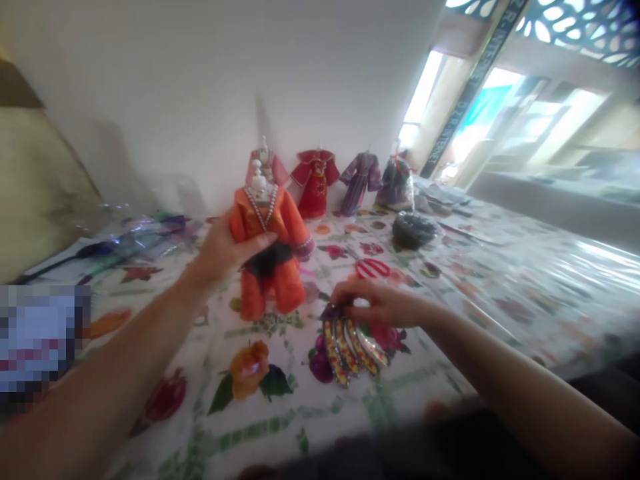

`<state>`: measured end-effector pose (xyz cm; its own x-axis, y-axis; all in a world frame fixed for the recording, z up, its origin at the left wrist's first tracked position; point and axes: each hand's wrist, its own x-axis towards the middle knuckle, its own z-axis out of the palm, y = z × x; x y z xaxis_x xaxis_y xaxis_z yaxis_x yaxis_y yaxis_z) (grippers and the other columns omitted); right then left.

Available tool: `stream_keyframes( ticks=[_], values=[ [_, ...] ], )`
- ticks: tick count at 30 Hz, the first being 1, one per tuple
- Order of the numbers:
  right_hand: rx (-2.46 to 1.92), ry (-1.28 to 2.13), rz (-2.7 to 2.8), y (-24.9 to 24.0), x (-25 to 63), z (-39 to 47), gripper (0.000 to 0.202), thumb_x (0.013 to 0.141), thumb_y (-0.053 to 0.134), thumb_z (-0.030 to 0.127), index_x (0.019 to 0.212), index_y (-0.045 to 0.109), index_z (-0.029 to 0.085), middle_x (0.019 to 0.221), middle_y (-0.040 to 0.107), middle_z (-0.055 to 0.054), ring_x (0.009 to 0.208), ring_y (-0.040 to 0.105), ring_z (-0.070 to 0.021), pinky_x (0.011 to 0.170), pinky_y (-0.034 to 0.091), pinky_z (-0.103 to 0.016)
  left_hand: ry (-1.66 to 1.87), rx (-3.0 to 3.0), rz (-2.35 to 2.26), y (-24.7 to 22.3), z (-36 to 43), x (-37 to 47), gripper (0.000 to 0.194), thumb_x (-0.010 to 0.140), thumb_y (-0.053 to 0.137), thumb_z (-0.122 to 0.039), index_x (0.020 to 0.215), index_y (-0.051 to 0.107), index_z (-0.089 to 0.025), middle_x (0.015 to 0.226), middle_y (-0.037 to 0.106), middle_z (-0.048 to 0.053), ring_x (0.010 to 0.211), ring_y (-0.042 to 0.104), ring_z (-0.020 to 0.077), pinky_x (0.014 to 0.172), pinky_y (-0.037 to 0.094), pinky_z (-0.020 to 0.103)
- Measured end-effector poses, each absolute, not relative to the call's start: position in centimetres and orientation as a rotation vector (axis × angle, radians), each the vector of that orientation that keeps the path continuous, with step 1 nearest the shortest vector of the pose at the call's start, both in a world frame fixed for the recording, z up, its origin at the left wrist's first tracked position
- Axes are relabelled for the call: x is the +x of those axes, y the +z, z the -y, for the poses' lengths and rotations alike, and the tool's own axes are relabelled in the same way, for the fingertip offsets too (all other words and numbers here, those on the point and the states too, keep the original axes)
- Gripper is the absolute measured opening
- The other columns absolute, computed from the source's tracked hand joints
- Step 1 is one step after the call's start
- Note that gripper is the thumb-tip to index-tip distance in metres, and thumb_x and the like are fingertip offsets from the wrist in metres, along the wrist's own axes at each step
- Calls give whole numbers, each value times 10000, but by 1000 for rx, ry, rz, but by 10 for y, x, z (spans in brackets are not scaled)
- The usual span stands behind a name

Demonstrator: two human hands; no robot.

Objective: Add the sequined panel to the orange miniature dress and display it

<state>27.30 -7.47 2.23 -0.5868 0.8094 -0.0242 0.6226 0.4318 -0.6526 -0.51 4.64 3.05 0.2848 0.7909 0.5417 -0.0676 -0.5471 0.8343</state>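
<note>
My left hand (227,247) is closed around the waist of a small figure in an orange outfit (293,290), held upright, with pearl-like beads at the neckline and a black band at the waist. Its head end is a white knobbed stand piece. My right hand (367,300) is closed at the dark top end of a fan-shaped bundle of yellow and red patterned strips with silvery edges (350,347). The strips spread toward me over the tablecloth. The fingertips of the right hand are partly hidden.
Small dressed figures in pink (275,163), red (316,183) and purple (361,183) stand by the wall, beside a wrapped one (396,187). Red-handled scissors (373,268), a dark round bundle (414,229) and plastic-wrapped items (150,240) lie on the flowered tablecloth (270,427).
</note>
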Motion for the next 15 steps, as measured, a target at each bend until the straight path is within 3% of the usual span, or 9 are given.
stream_keyframes(
  ticks=[4, 9, 15],
  values=[
    [-988, 870, 2363, 62, 241, 75, 134, 966, 561, 250, 1022, 644, 161, 872, 638, -13, 750, 560, -109, 677, 457, -236, 1364, 1780, -667, 33, -45, -5, 431, 726, 835, -324, 1105, 692, -179, 1034, 751, 47, 958, 695, 241, 893, 555, 369],
    [-774, 711, 2187, 97, 199, 64, 103, 937, 617, 248, 979, 644, 158, 815, 620, 4, 684, 537, -95, 609, 443, -223, 1306, 1769, -591, 36, -43, -6, 483, 729, 828, -336, 1163, 670, -193, 1119, 739, 65, 1028, 690, 261, 905, 553, 366],
    [-964, 489, 2077, 97, 173, 34, 52, 881, 647, 217, 871, 644, 165, 760, 604, 18, 668, 515, -96, 607, 391, -239, 1331, 1692, -471, 39, -46, -1, 457, 632, 865, -362, 1015, 700, -173, 1053, 751, 73, 959, 690, 274, 832, 572, 362]
  ],
)
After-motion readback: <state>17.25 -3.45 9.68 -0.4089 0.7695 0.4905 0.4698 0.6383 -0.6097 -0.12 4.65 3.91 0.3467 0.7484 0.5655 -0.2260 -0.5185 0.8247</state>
